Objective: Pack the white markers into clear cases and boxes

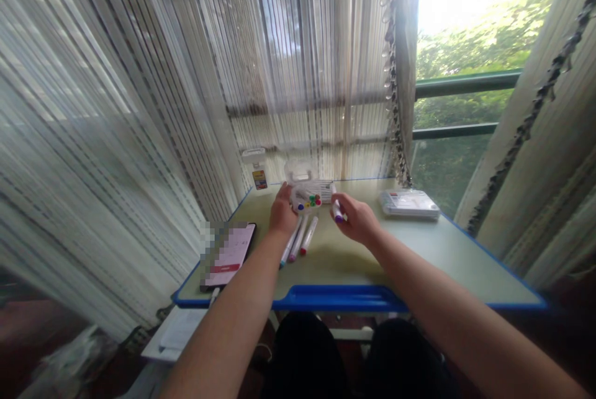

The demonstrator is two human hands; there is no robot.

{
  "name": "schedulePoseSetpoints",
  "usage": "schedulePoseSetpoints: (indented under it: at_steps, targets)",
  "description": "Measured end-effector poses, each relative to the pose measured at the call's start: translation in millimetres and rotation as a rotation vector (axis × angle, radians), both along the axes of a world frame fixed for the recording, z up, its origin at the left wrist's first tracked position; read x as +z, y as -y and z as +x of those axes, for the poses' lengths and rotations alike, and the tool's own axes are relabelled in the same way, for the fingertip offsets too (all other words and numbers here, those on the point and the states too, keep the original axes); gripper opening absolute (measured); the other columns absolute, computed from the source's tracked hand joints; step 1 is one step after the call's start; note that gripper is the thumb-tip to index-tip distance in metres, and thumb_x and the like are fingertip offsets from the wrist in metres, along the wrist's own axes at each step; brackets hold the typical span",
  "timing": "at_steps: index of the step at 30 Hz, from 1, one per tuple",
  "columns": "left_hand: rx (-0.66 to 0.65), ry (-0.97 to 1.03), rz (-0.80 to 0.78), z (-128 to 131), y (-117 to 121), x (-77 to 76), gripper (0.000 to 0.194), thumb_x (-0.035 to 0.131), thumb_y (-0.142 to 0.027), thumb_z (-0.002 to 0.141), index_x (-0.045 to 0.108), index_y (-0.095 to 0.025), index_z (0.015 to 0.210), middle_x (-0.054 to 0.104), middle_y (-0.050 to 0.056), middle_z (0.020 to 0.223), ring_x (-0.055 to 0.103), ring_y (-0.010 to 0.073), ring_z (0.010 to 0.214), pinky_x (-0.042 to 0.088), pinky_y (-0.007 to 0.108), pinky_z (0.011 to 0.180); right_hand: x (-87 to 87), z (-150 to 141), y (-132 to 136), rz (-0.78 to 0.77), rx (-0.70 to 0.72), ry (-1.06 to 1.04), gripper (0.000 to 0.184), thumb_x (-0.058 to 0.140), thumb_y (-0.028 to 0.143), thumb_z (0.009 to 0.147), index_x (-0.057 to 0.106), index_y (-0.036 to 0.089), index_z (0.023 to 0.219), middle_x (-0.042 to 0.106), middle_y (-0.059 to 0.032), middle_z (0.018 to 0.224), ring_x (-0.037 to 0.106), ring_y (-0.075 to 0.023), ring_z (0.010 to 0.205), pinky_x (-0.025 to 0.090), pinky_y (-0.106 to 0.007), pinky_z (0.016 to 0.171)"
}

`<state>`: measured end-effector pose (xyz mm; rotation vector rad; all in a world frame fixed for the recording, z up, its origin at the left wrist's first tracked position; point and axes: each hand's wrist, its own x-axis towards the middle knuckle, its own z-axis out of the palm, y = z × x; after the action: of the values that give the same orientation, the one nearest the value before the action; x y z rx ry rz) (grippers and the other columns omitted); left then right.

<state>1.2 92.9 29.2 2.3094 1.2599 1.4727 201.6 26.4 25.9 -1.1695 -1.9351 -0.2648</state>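
Note:
My right hand point(356, 219) is closed around a white marker with a purple cap point(338, 210), held just above the desk. My left hand point(282, 210) rests against the left side of a clear plastic marker case point(311, 194) that shows several coloured caps; its fingers curl round the case edge. Three white markers point(299, 239) with blue, purple and red tips lie side by side on the desk point(419, 250) just in front of the case, beside my left wrist.
A phone point(229, 255) with a lit screen lies at the desk's left edge. A flat clear box point(408, 203) sits at the back right. A small white bottle point(257, 172) stands at the back left. Striped curtains hang behind; a window and railing are at right.

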Motion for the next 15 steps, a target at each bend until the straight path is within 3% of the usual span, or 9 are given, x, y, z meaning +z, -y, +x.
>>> schedulePoseSetpoints:
  at_steps: [4, 7, 12, 15]
  targets:
    - [0.05, 0.005, 0.059, 0, -2, -0.2, 0.051, 0.057, -0.013, 0.072, 0.052, -0.022, 0.122, 0.051, 0.007, 0.135, 0.042, 0.0259, 0.128, 0.044, 0.044, 0.1, 3.0, -6, 12, 0.196, 0.039, -0.256, 0.017, 0.043, 0.032, 0.088, 0.05, 0.018, 0.096, 0.063, -0.0017, 0.068, 0.053, -0.0108, 0.048, 0.037, -0.022, 0.05]
    - [0.058, -0.035, 0.082, 1, -1, 0.1, 0.052, 0.056, -0.008, 0.071, 0.053, -0.022, 0.121, 0.049, 0.007, 0.137, 0.041, 0.0247, 0.13, 0.039, 0.044, 0.105, 3.5, -12, 21, 0.256, 0.124, -0.269, 0.013, 0.045, 0.03, 0.088, 0.05, 0.019, 0.093, 0.061, -0.0003, 0.063, 0.053, -0.0101, 0.047, 0.038, -0.021, 0.049]
    - [0.071, -0.091, 0.083, 2, 2, 0.5, 0.06, 0.052, -0.003, 0.069, 0.049, -0.024, 0.126, 0.045, 0.006, 0.14, 0.042, 0.0236, 0.129, 0.038, 0.042, 0.107, 2.6, -21, 22, 0.222, 0.299, -0.22, 0.013, 0.047, 0.027, 0.086, 0.053, 0.018, 0.094, 0.065, -0.004, 0.071, 0.06, -0.0122, 0.057, 0.045, -0.022, 0.055]
    - [0.039, -0.114, 0.094, 3, 4, 0.6, 0.064, 0.05, -0.002, 0.07, 0.046, -0.024, 0.13, 0.042, 0.006, 0.142, 0.04, 0.0238, 0.13, 0.037, 0.043, 0.108, 1.5, -24, 15, 0.148, 0.292, -0.261, 0.016, 0.05, 0.03, 0.086, 0.057, 0.018, 0.095, 0.068, -0.0061, 0.079, 0.064, -0.0142, 0.067, 0.048, -0.023, 0.063]
